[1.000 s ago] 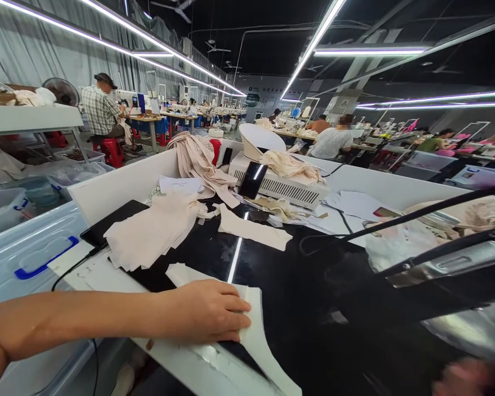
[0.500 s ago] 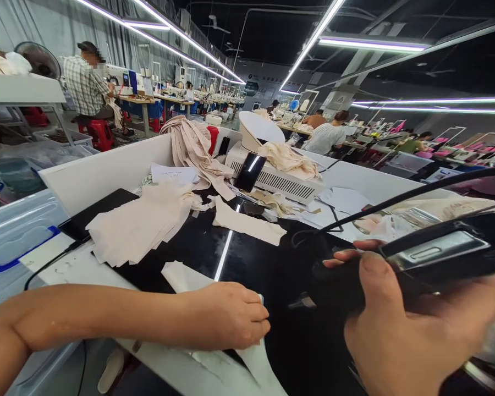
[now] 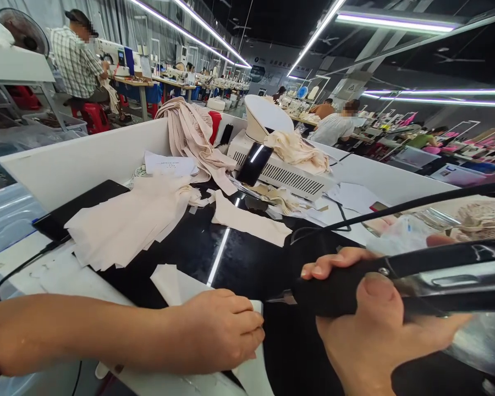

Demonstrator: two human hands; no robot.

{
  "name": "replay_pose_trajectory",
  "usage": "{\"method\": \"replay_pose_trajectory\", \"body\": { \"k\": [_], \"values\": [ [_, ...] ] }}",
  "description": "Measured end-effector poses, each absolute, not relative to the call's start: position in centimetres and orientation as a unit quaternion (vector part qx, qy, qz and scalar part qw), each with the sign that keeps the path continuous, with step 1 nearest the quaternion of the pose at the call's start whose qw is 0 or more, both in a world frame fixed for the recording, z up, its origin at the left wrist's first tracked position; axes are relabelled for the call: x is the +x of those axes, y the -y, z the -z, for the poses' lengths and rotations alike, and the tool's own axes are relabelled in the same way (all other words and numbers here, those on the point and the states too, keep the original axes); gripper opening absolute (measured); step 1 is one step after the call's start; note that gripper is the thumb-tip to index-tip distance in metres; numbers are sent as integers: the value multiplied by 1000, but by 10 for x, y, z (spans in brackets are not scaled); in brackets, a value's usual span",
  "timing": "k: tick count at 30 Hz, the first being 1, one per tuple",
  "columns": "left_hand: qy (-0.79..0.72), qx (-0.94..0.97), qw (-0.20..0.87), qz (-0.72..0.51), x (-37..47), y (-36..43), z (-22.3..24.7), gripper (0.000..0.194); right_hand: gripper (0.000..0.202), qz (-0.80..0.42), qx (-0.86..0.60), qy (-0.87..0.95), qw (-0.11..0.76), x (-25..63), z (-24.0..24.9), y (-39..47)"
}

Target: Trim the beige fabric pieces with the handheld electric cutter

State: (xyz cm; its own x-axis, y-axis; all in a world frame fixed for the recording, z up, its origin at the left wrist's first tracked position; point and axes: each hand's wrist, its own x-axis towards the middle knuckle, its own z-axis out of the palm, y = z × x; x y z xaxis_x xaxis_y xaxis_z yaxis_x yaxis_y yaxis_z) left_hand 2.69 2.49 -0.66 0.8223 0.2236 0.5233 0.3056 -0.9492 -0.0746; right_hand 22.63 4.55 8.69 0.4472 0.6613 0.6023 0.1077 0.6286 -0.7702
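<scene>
My left hand [image 3: 226, 329] is closed over a pale fabric piece [image 3: 179, 285] lying at the near edge of the black glossy board [image 3: 202, 247]. Its fingertips press on the fabric's right part, and a small light blue-white edge shows there. In my right hand [image 3: 375, 308] is a black handheld tool [image 3: 338, 289] with a metal plate and a thin pointed metal tip. The tip points left, close to the left fingertips. Whether it touches the fabric I cannot tell.
Stacked pale fabric pieces [image 3: 127, 220] lie left, a single piece [image 3: 247, 217] mid-board. Behind stand a phone [image 3: 254, 164] and a white vented machine [image 3: 286, 179]. A black cable [image 3: 396, 212] crosses the right side. People sit at sewing machines beyond the white partition.
My right hand has brought the tool left, so its tip is now beside my left fingertips. My left hand keeps its hold on the fabric. The view has shifted slightly.
</scene>
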Motion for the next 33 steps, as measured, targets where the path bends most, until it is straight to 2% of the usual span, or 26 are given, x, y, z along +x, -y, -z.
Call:
{"method": "replay_pose_trajectory", "body": {
  "k": [4, 15, 24, 33],
  "values": [
    [143, -942, 64, 295, 27, -22, 4, 23, 48, -189, -394, 496, 751, 224, -87, -48],
    [146, -942, 60, 297, 27, -20, 5, 18, 40, -200, -434, 492, 728, 236, -84, -42],
    [155, -930, 29, 332, 28, -19, 2, 29, 48, -208, -411, 461, 758, 229, -88, -49],
    [160, -943, 26, 292, 29, -20, 6, 17, 43, -241, -407, 455, 755, 230, -88, -48]
  ]
}}
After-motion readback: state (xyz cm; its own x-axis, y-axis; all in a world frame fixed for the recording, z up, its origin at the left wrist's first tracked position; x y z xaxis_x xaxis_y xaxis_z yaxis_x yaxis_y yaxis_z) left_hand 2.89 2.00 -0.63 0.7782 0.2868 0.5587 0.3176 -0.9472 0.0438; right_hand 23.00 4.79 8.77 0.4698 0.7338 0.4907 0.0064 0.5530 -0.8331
